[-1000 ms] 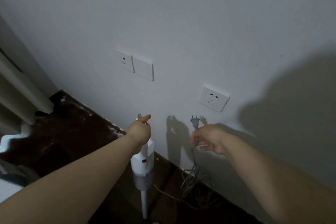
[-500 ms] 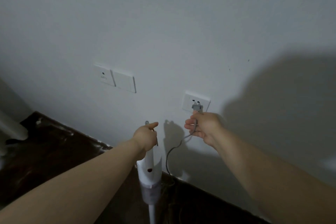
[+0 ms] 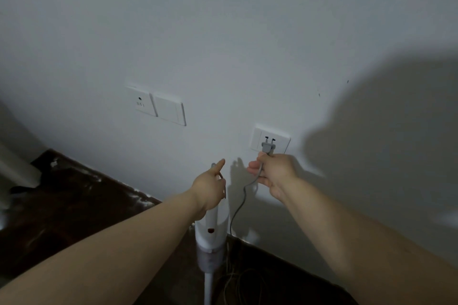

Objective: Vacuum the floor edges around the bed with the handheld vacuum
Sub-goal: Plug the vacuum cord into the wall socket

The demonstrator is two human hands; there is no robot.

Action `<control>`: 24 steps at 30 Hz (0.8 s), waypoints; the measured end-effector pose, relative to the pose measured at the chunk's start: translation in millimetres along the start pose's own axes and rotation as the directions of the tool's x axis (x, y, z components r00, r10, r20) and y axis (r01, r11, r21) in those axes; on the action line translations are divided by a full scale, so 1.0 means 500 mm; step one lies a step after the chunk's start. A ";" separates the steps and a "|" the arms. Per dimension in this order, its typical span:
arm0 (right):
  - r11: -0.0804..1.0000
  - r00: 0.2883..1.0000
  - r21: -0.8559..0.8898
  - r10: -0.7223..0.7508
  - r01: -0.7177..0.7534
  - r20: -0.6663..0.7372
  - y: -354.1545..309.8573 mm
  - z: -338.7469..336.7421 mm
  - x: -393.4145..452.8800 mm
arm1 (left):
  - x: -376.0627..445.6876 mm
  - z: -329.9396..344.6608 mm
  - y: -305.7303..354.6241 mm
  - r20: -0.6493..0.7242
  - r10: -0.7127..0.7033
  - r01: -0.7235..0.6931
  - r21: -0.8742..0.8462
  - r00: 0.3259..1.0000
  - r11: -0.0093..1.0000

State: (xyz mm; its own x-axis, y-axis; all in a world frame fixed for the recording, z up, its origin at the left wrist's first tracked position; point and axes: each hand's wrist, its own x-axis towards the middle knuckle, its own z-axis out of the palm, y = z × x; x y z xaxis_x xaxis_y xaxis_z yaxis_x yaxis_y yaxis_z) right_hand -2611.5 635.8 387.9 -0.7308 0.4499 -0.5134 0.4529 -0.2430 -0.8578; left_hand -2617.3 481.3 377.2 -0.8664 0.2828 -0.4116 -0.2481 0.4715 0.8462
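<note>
Plug (image 3: 268, 146) has gone from mid-air w/ prongs up to right at the wall socket (image 3: 270, 140), prongs at the slots but not yet in. Right hand (image 3: 275, 174) pinches the cord (image 3: 244, 195) just below it. Left hand (image 3: 209, 187) grips the vacuum (image 3: 212, 235) handle, upright near the wall. No power yet, so vacuuming hasn't begun.

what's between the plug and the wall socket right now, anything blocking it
Nothing visible. The right hand holds the grey plug just in front of the white wall socket, prongs pointing at its upper slots, with no cover or other plug there. The left hand holds the vacuum off to the side.
</note>
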 end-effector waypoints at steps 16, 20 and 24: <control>0.957 0.998 0.291 0.017 0.004 -0.069 -0.001 0.031 0.001 | 0.026 -0.006 0.027 0.074 -0.128 0.129 -0.008 0.989 0.992; 0.925 0.996 0.381 0.037 -0.002 -0.084 -0.017 0.032 0.012 | 0.041 -0.009 0.025 0.055 -0.123 0.124 -0.020 0.991 0.992; 0.945 0.984 0.317 -0.023 0.079 -0.176 -0.017 0.040 0.015 | 0.058 -0.005 0.022 0.064 -0.123 0.126 -0.039 0.990 0.991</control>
State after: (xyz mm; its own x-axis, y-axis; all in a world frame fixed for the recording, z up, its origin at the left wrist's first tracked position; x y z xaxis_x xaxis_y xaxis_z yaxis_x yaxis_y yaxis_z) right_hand -2631.1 623.9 390.6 -0.6394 0.5999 -0.4810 0.2090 -0.4664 -0.8595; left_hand -2646.0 492.3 375.5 -0.7996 0.2757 -0.5334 -0.3715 0.4708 0.8002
